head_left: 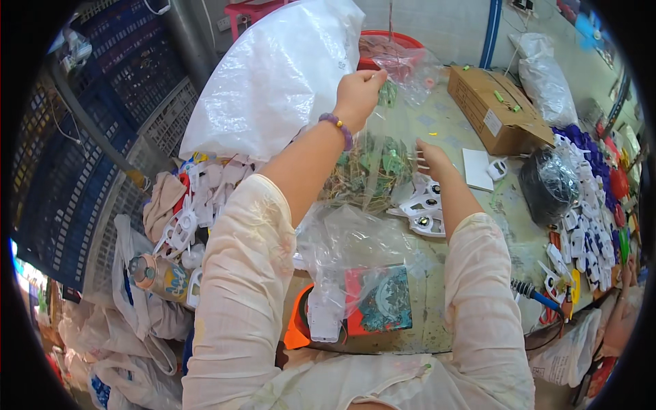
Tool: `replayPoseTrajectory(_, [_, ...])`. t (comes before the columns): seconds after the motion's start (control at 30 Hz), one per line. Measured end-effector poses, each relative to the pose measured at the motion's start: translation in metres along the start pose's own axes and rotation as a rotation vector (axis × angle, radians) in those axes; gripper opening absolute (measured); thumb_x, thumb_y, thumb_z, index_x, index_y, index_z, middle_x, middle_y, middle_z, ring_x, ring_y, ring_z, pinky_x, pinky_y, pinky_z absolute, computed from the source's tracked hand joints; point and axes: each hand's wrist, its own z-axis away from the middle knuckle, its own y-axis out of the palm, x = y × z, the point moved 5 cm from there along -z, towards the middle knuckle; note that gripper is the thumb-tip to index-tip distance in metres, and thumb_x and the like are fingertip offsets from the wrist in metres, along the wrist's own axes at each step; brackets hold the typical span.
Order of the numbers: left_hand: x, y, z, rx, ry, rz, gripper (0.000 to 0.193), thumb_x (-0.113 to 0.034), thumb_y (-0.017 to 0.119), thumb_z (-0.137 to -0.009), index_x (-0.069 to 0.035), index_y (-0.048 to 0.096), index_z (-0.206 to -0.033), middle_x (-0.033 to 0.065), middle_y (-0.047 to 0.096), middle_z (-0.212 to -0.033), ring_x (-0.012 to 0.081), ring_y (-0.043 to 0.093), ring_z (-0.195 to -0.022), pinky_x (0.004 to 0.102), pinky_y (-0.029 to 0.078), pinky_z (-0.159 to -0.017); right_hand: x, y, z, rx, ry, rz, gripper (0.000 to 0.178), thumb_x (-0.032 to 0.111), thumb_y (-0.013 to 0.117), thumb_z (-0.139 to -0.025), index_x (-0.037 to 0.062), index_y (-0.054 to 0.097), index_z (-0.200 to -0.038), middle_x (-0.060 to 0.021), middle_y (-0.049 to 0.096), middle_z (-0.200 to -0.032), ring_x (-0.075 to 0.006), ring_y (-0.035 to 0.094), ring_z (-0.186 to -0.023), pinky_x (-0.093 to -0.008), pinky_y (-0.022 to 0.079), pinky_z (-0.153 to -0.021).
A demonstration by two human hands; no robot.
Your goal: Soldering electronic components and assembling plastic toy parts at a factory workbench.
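My left hand (359, 97) is raised over the table, thumb and fingers pinched on the upper part of a clear plastic bag (374, 126). Inside the bag's lower part lies a tangle of green circuit boards (372, 164) with thin wires. Another small green piece (388, 94) shows just below my left fingertips; whether it is inside the bag I cannot tell. My right hand (432, 160) is beside the bag's right side, fingers apart and holding nothing that I can see. White plastic shells (425, 208) with dark round parts lie under my right forearm.
A big white sack (273, 82) stands at the back left, with a red basin (403, 41) beside it. At the right are a cardboard box (495, 109), a black wrapped bundle (550, 183) and a soldering iron (536, 295). Loose clear plastic (355, 236) lies nearer me. A bottle (160, 277) is at left.
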Motion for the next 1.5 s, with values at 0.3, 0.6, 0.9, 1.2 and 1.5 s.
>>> replayPoseTrajectory(0.3, [-0.089,-0.03,0.0,0.342,0.44,-0.753,0.034,-0.034,0.056,-0.088,-0.003,0.066,-0.094,0.015,0.065,-0.081,0.0263,0.06,-0.072,0.0344,0.047,-0.068,0.065,-0.049,0.044,0.111,-0.301,0.126,0.03,0.037,0.062,-0.085,0.0073,0.064,-0.082,0.0039,0.053,-0.065,-0.0091,0.042,-0.052,-0.0242,0.036,-0.05])
replayPoseTrajectory(0.6, [-0.078,-0.122,0.036,0.385,0.039,-0.913,0.04,-0.038,0.051,-0.089,-0.002,0.067,-0.097,0.014,0.066,-0.078,0.0225,0.062,-0.073,0.0332,0.047,-0.069,0.144,-0.044,0.117,-0.313,-0.964,0.916,0.037,0.04,0.062,-0.081,0.0043,0.067,-0.075,-0.0158,0.06,-0.063,-0.0289,0.056,-0.058,-0.039,0.043,-0.057])
replayPoseTrajectory(0.9, [-0.155,-0.143,0.002,0.057,0.402,-0.877,0.047,-0.046,0.052,-0.087,0.0,0.064,-0.088,0.0149,0.059,-0.066,0.0249,0.057,-0.063,0.0361,0.044,-0.063,0.264,-0.021,0.183,-0.432,-1.14,0.607,0.04,0.037,0.05,-0.091,0.0001,0.061,-0.079,-0.011,0.06,-0.061,-0.0227,0.057,-0.049,-0.0367,0.044,-0.053])
replayPoseTrajectory(1.2, [-0.129,-0.156,0.031,0.229,0.28,-0.801,0.047,-0.044,0.052,-0.089,0.0,0.065,-0.101,0.0117,0.068,-0.088,0.0151,0.06,-0.079,0.0272,0.046,-0.075,0.233,-0.033,0.18,-0.381,-1.118,0.774,0.04,0.038,0.052,-0.09,0.0014,0.062,-0.078,-0.0103,0.061,-0.065,-0.021,0.057,-0.058,-0.0338,0.044,-0.058])
replayPoseTrajectory(1.5, [-0.103,-0.111,0.07,0.239,0.26,-0.871,0.036,-0.037,0.05,-0.089,-0.008,0.066,-0.104,0.0181,0.064,-0.099,0.0337,0.06,-0.095,0.0359,0.046,-0.084,0.205,-0.048,0.189,-0.301,-0.997,0.873,0.039,0.036,0.054,-0.089,0.0008,0.062,-0.075,-0.0079,0.06,-0.064,-0.0171,0.057,-0.061,-0.033,0.044,-0.056])
